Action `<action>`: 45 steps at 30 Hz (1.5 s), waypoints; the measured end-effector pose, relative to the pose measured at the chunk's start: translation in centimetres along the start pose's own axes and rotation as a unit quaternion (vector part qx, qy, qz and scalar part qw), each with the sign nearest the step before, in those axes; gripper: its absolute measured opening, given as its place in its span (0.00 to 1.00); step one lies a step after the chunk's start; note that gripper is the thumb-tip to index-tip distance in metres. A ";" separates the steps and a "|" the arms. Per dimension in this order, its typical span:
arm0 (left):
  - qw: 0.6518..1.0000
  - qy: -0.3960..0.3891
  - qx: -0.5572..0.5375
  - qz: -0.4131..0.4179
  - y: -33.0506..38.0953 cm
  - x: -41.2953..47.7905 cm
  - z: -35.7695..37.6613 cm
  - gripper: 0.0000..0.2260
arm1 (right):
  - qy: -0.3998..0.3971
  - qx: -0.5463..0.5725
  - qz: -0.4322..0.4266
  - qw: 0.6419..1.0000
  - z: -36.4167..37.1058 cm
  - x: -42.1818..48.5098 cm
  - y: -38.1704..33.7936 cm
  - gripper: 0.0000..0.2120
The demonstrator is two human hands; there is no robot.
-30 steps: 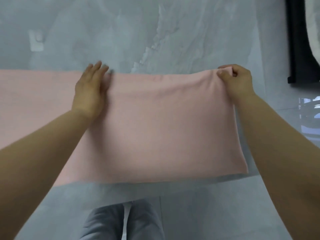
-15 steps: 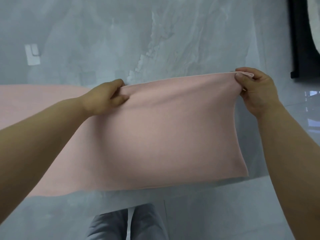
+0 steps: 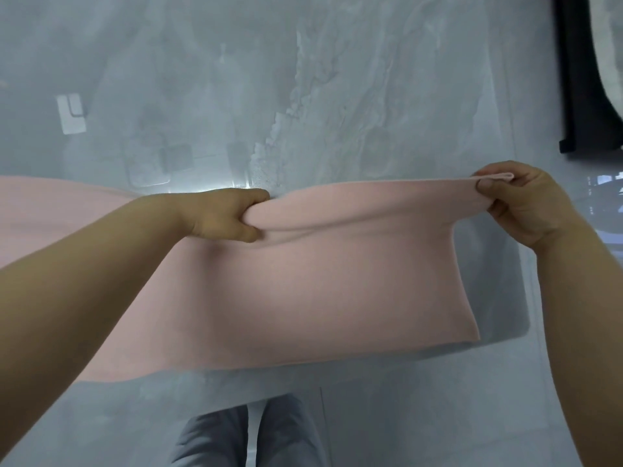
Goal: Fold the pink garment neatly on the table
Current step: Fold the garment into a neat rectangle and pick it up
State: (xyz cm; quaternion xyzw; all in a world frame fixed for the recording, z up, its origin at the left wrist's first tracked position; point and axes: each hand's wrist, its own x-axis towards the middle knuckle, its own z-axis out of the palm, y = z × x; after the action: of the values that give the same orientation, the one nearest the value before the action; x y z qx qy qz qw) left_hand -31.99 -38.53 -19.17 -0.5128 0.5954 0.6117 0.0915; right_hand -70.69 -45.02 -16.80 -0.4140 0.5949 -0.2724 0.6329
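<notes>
One pink garment (image 3: pixel 337 281), two hands (image 3: pixel 229 215) (image 3: pixel 526 203), one table (image 3: pixel 337 96), perhaps two legs (image 3: pixel 209 436) (image 3: pixel 286 429).

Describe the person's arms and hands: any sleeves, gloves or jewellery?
No sleeves show: the left forearm and right forearm are bare to the frame edge. The left hand and right hand wear no gloves; no rings, watch or bracelet are visible. The right thumbnail is short. Below, grey trousers show.

Both arms reach forward; the left hand (image 3: pixel 224 215) seems fisted, gripping; the right hand (image 3: pixel 519 200) pinches with thumb and fingers (image 3: pixel 493 170).
</notes>
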 end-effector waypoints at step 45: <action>0.938 0.343 -0.048 -0.009 -1.5 4.0 -1.2 0.03 | 0.241 -0.103 -0.062 0.963 4.5 3.2 0.1 0.08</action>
State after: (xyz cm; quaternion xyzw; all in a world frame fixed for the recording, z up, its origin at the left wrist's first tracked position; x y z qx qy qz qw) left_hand -32.12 -41.15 -22.78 -0.7005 0.5562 0.4255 -0.1376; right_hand -65.82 -46.72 -18.77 -0.4349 0.7278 -0.3400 0.4069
